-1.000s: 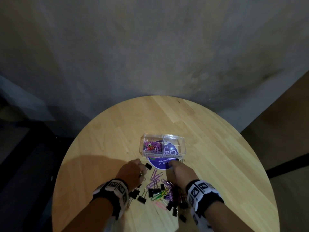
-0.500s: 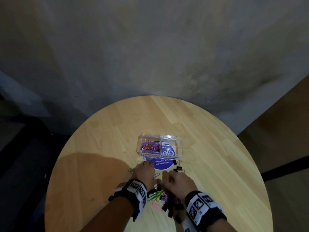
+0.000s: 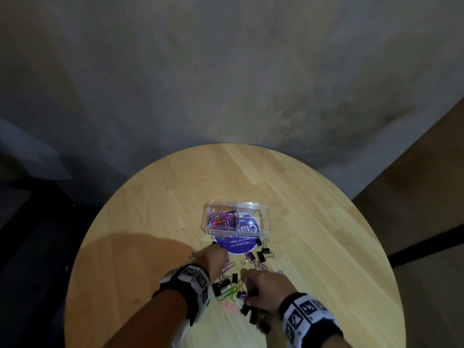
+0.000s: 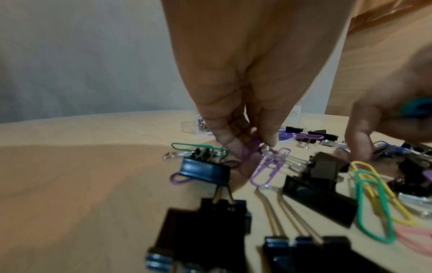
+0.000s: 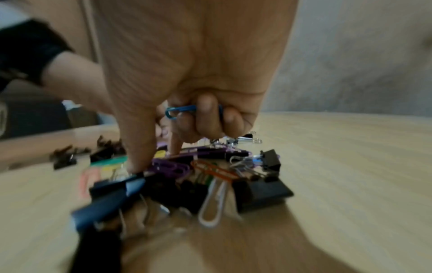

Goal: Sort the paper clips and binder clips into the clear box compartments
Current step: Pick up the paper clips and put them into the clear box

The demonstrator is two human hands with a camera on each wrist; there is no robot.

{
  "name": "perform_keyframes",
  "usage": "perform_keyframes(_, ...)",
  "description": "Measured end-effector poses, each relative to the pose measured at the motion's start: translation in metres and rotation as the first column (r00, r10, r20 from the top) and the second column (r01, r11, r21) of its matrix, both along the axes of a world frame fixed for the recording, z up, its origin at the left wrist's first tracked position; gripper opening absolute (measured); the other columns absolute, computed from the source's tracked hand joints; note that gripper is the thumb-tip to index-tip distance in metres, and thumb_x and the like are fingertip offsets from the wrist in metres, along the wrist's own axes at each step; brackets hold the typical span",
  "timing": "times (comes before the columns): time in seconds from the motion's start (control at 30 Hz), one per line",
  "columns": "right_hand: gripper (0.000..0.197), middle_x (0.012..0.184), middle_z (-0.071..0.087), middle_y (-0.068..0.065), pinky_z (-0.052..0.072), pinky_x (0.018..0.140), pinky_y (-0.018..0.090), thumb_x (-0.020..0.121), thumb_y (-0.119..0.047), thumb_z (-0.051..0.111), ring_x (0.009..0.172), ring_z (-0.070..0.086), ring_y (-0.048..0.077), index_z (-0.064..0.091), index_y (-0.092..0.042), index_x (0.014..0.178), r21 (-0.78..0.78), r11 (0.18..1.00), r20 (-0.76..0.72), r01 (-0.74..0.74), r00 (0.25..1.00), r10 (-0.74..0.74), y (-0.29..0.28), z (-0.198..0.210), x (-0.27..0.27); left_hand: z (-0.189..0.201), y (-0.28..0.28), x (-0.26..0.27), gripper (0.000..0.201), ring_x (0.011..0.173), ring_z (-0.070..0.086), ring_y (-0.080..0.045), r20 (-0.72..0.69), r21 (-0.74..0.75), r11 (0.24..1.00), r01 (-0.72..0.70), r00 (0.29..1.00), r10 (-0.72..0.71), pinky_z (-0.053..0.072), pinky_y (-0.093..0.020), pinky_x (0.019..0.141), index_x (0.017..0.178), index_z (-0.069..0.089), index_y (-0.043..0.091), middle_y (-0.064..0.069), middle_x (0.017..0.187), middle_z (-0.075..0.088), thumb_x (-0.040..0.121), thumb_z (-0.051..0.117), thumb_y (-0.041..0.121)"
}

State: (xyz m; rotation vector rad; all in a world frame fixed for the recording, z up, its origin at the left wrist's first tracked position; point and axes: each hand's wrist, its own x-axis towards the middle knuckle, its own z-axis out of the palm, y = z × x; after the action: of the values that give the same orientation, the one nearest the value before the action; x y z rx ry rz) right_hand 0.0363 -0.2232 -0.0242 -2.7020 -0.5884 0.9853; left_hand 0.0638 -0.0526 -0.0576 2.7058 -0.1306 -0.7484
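Note:
The clear box [image 3: 265, 223] stands mid-table on a purple sticker. Its left compartment [image 3: 221, 219] holds several coloured paper clips; the right one shows only the sticker through it. In front of it lies a loose pile of black binder clips [image 4: 319, 200] and coloured paper clips [image 4: 371, 205]. My left hand [image 4: 247, 147] [image 3: 216, 256] reaches down at the pile's left side and pinches a purple paper clip [image 4: 253, 147]. My right hand [image 5: 154, 158] [image 3: 262, 285] holds a blue paper clip [image 5: 181, 110] in its curled fingers while thumb and forefinger touch the pile.
The round wooden table [image 3: 155, 222] ends close behind the box, with a grey wall beyond. A few black binder clips [image 3: 262, 253] lie just right of the sticker [image 3: 236, 246]. More binder clips [image 3: 253, 316] sit under my right wrist near the front edge.
My right hand has drawn back from the front of the box to the pile. My left hand has shifted right, toward the pile's middle.

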Motion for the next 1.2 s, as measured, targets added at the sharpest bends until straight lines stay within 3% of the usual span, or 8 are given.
perform_keyframes(0.23, 0.015, 0.118, 0.058, 0.007, 0.046, 0.086, 0.037, 0.089, -0.018, 0.05, 0.108, 0.056, 0.029, 0.053, -0.012, 0.103, -0.027, 0.998, 0.108, -0.052, 0.993, 0.055, 0.008, -0.004, 0.009, 0.007, 0.004, 0.003, 0.025, 0.114, 0.052, -0.027, -0.039, -0.249, 0.962, -0.117, 0.993, 0.111, 0.041, -0.031, 0.1, 0.111, 0.061, 0.006, -0.014, 0.123, 0.053, 0.097, 0.041, 0.013)
perform_keyframes(0.37, 0.015, 0.11, 0.051, 0.0, 0.046, 0.085, 0.033, 0.091, -0.026, 0.051, 0.099, 0.059, 0.023, 0.06, -0.019, 0.101, 0.119, 0.985, 0.138, 0.122, 0.981, -0.138, 0.005, -0.004, 0.013, 0.001, 0.005, -0.002, 0.024, 0.065, 0.05, -0.019, -0.071, -0.387, 0.905, -0.178, 0.984, 0.163, 0.039, -0.03, 0.068, 0.073, 0.053, 0.033, 0.0, 0.067, 0.054, 0.09, 0.041, 0.022)
perform_keyframes(0.43, 0.017, 0.106, 0.044, -0.003, 0.045, 0.082, 0.03, 0.092, -0.03, 0.051, 0.093, 0.057, 0.019, 0.06, -0.019, 0.102, 0.153, 0.966, 0.159, 0.208, 0.96, -0.232, 0.001, -0.002, 0.016, -0.004, 0.009, -0.003, 0.022, 0.064, 0.043, -0.019, 0.018, -0.359, 0.922, -0.146, 0.986, 0.163, 0.036, -0.031, 0.065, 0.067, 0.048, 0.034, 0.002, 0.061, 0.044, 0.086, 0.04, 0.028)
perform_keyframes(0.63, 0.01, 0.092, 0.064, 0.007, 0.041, 0.064, 0.03, 0.097, -0.025, 0.038, 0.079, 0.06, 0.025, 0.044, -0.02, 0.103, 0.207, 0.872, 0.053, 0.444, 0.885, -0.463, -0.01, 0.005, 0.026, 0.005, 0.011, 0.0, 0.021, 0.059, 0.038, -0.013, 0.037, -0.46, 0.859, -0.225, 0.962, 0.271, 0.037, -0.025, 0.062, 0.081, 0.041, 0.019, 0.005, 0.064, 0.036, 0.101, 0.033, 0.019)
perform_keyframes(0.73, 0.025, 0.078, 0.058, 0.0, 0.037, 0.053, 0.023, 0.096, -0.013, 0.037, 0.06, 0.051, 0.012, 0.048, -0.021, 0.116, 0.278, 0.796, -0.043, 0.539, 0.834, -0.55, -0.014, 0.002, 0.026, 0.01, 0.012, 0.001, 0.01, 0.069, 0.044, -0.02, 0.02, -0.365, 0.909, -0.198, 0.975, 0.221, 0.035, -0.025, 0.067, 0.092, 0.049, 0.015, 0.0, 0.069, 0.049, 0.097, 0.042, 0.019)
perform_keyframes(0.87, 0.016, 0.093, 0.058, 0.007, 0.04, 0.065, 0.026, 0.093, -0.007, 0.036, 0.077, 0.052, 0.02, 0.051, -0.015, 0.09, 0.299, 0.731, -0.137, 0.614, 0.786, -0.603, -0.01, -0.003, 0.026, 0.023, 0.018, -0.001, 0.04, 0.111, 0.057, -0.024, -0.045, -0.1, 0.993, -0.066, 0.997, 0.062, 0.043, -0.026, 0.091, 0.125, 0.048, 0.02, -0.004, 0.127, 0.058, 0.086, 0.054, 0.014)
perform_keyframes(1.03, 0.025, 0.089, 0.062, 0.004, 0.046, 0.073, 0.03, 0.092, -0.039, 0.046, 0.085, 0.06, 0.023, 0.057, -0.016, 0.089, 0.106, 0.854, 0.02, 0.509, 0.858, -0.514, 0.014, 0.001, 0.025, 0.03, 0.022, -0.003, 0.053, 0.12, 0.053, -0.024, -0.086, 0.021, 0.999, 0.043, 0.995, -0.041, 0.041, -0.029, 0.099, 0.134, 0.038, 0.023, -0.004, 0.132, 0.053, 0.086, 0.056, 0.01)
perform_keyframes(1.2, 0.036, 0.105, 0.068, 0.009, 0.048, 0.079, 0.033, 0.097, -0.036, 0.031, 0.098, 0.065, 0.028, 0.058, -0.013, 0.092, -0.034, 0.909, 0.167, 0.416, 0.899, -0.405, 0.033, -0.006, 0.026, 0.025, 0.027, -0.002, 0.05, 0.118, 0.053, -0.025, -0.089, -0.029, 0.998, 0.051, 0.995, -0.054, 0.041, -0.031, 0.098, 0.13, 0.04, 0.022, -0.005, 0.129, 0.054, 0.085, 0.06, 0.017)
